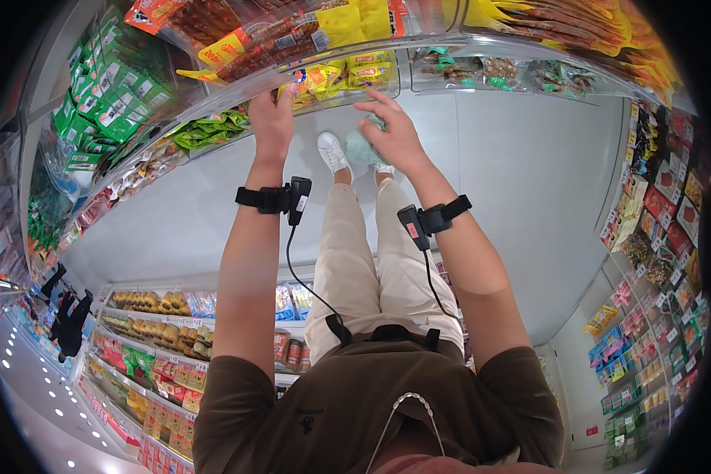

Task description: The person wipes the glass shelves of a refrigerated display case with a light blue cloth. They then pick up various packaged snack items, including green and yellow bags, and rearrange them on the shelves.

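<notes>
My left hand (271, 121) is at the lower edge of a clear plastic shelf bin (332, 102), its fingertips partly hidden behind the edge and its thumb against yellow snack packets (315, 82). To the right, my right hand (388, 127) has its fingers spread near the same bin's edge. A pale green, fluffy-looking thing (362, 148) shows beside and below that hand; whether the hand holds it is unclear. Above the bin lie long packs of reddish-brown snacks (272, 50) with yellow ends.
Bins of green packets (118, 89) stand at the left, and bagged brown snacks (497, 70) at the upper right. Stocked racks (657, 237) line the right side. More shelves (154, 349) are behind me. A person in dark clothes (71, 323) is far off at the left.
</notes>
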